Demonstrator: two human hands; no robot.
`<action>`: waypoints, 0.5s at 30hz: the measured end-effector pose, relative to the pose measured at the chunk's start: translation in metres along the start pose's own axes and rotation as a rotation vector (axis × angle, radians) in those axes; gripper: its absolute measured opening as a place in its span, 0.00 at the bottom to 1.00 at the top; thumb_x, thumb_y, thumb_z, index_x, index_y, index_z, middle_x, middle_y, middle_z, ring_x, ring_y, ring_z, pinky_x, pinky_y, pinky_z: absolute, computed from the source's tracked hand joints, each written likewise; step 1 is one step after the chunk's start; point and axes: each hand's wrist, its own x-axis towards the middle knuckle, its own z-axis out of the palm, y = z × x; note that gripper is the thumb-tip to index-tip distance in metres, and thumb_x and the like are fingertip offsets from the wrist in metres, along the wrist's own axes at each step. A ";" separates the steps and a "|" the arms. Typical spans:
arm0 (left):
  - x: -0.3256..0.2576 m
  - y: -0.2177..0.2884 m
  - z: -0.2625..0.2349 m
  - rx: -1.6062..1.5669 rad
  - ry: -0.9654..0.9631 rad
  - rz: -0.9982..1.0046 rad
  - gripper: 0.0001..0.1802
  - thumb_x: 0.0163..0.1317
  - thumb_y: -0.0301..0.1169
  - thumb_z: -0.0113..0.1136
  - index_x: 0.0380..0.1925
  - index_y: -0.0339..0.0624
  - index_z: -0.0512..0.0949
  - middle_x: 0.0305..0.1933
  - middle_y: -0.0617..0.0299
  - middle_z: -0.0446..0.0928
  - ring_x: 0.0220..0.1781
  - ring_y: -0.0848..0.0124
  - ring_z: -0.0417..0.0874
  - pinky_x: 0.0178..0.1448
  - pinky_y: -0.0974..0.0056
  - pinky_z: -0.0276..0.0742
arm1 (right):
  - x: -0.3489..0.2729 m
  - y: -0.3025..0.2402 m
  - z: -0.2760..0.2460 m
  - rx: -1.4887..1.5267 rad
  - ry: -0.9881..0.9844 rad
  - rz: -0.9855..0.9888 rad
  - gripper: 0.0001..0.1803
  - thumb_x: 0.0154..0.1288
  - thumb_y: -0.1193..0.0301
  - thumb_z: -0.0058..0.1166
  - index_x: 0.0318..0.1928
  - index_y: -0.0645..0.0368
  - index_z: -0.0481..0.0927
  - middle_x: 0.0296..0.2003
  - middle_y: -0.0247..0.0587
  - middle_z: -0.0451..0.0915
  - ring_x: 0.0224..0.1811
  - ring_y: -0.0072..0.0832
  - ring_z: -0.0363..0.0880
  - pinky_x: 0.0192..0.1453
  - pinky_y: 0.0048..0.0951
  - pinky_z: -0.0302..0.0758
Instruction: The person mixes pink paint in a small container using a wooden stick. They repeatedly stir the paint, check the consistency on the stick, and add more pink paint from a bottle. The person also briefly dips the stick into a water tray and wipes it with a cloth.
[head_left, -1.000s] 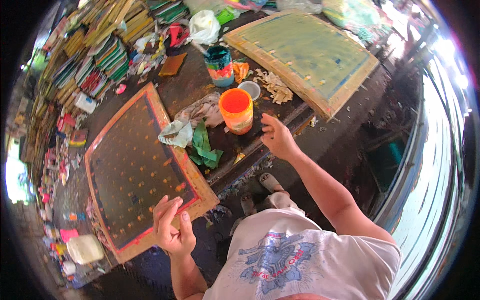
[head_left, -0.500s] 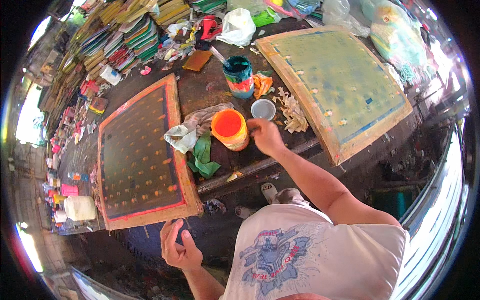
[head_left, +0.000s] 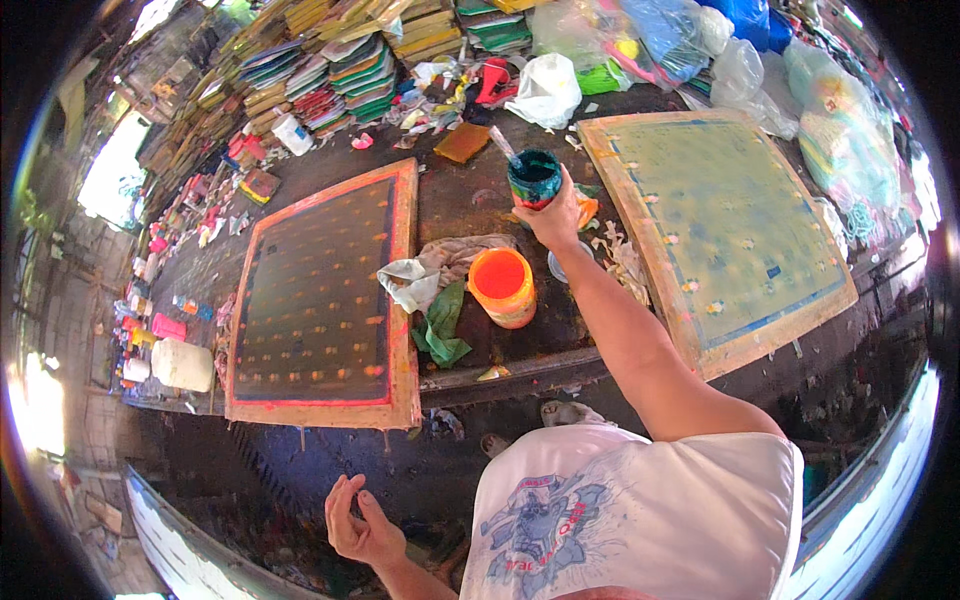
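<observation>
My right hand [head_left: 556, 218] reaches across the table with its fingers wrapped round a paint can [head_left: 533, 182], dark teal inside and smeared on its rim. A pale stick [head_left: 503, 145] leans out of that can. Nearer to me stands an open tub of bright orange ink [head_left: 508, 300], with orange drips down its side. Below the table's edge my left hand [head_left: 362, 525] hangs in the air, loosely curled, fingers apart and holding nothing. Partly hidden behind my right forearm is a grey round lid [head_left: 557, 266].
A dark mesh screen in a wooden frame [head_left: 408, 300] lies left, a yellowish screen [head_left: 720, 240] right. Rags [head_left: 440, 335] sit beside the tub, crumpled strips [head_left: 622, 262] beside the right screen. Stacked boards [head_left: 365, 80] and plastic bags [head_left: 548, 92] line the back.
My right hand has moved from beside the orange tub, farther away, and taken hold of the teal paint can. My left hand stays low. The view has shifted.
</observation>
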 end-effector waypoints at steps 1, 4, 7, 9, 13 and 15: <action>-0.002 0.002 -0.003 0.017 0.010 -0.011 0.08 0.81 0.28 0.68 0.53 0.39 0.91 0.50 0.55 0.95 0.60 0.51 0.93 0.65 0.45 0.88 | 0.002 0.002 0.001 -0.013 -0.011 0.038 0.70 0.47 0.57 0.94 0.86 0.56 0.63 0.76 0.56 0.77 0.81 0.54 0.74 0.85 0.58 0.68; -0.007 0.005 -0.012 0.056 0.037 -0.033 0.08 0.81 0.27 0.67 0.52 0.39 0.92 0.49 0.55 0.95 0.59 0.53 0.93 0.65 0.46 0.88 | -0.001 0.001 0.002 -0.059 0.045 0.036 0.64 0.49 0.57 0.93 0.83 0.56 0.67 0.73 0.53 0.79 0.79 0.53 0.76 0.83 0.56 0.69; -0.008 -0.001 -0.017 0.071 0.041 0.016 0.09 0.82 0.26 0.66 0.55 0.36 0.91 0.49 0.54 0.94 0.56 0.55 0.93 0.62 0.49 0.89 | -0.015 -0.004 -0.005 0.030 0.095 -0.010 0.60 0.50 0.58 0.92 0.80 0.55 0.70 0.70 0.49 0.80 0.75 0.52 0.78 0.83 0.56 0.69; -0.004 -0.006 -0.017 0.089 0.018 0.109 0.12 0.83 0.25 0.66 0.59 0.32 0.89 0.50 0.51 0.91 0.50 0.60 0.92 0.56 0.54 0.90 | -0.021 -0.007 -0.012 0.017 0.130 -0.060 0.58 0.50 0.58 0.92 0.79 0.56 0.71 0.69 0.49 0.80 0.74 0.51 0.79 0.81 0.54 0.72; 0.004 -0.008 -0.010 0.036 0.010 0.123 0.11 0.83 0.24 0.65 0.58 0.34 0.90 0.49 0.51 0.92 0.52 0.57 0.92 0.59 0.50 0.90 | -0.028 -0.018 -0.029 0.011 0.174 -0.193 0.57 0.51 0.61 0.92 0.78 0.59 0.71 0.68 0.50 0.81 0.71 0.47 0.83 0.77 0.49 0.78; 0.006 -0.009 -0.004 0.019 -0.010 0.065 0.10 0.81 0.25 0.66 0.56 0.37 0.90 0.47 0.52 0.94 0.56 0.51 0.93 0.66 0.44 0.89 | -0.023 -0.027 -0.042 0.109 0.137 -0.233 0.56 0.52 0.68 0.92 0.78 0.60 0.70 0.69 0.49 0.80 0.73 0.42 0.82 0.79 0.45 0.78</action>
